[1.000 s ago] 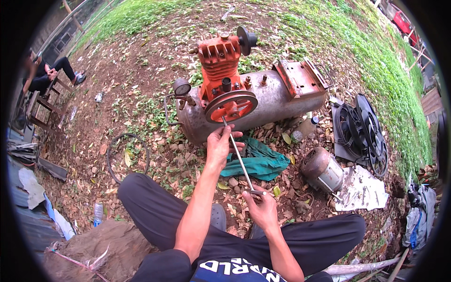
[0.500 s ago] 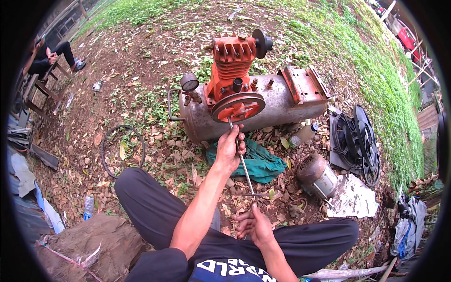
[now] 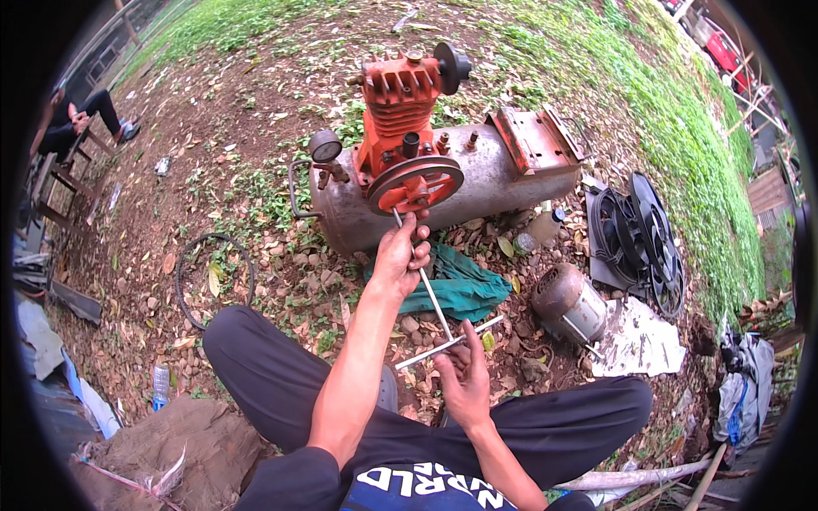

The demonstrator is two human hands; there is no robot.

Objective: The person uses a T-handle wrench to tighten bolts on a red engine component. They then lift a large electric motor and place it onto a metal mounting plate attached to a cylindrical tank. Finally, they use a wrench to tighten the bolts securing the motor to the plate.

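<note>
My left hand (image 3: 399, 253) grips the upper shaft of a long metal T-handle wrench (image 3: 429, 294), whose tip meets the red pulley wheel (image 3: 415, 184) of an orange compressor pump (image 3: 399, 109). The pump sits on a rusty grey tank (image 3: 494, 179). My right hand (image 3: 464, 379) holds the wrench's crossbar handle low down, above my lap. I sit cross-legged in black trousers.
A green cloth (image 3: 456, 288) lies under the wrench. An electric motor (image 3: 569, 302), black fan (image 3: 639, 234), white sheet (image 3: 639, 341) and plastic bottle (image 3: 545, 226) lie right. A rubber ring (image 3: 213, 277) lies left. Another person (image 3: 72, 119) sits on a wooden bench far left.
The view has tilted so the compressor sits higher. My left hand has stayed up on the wrench shaft near the pulley; the crossbar in my right hand has turned.
</note>
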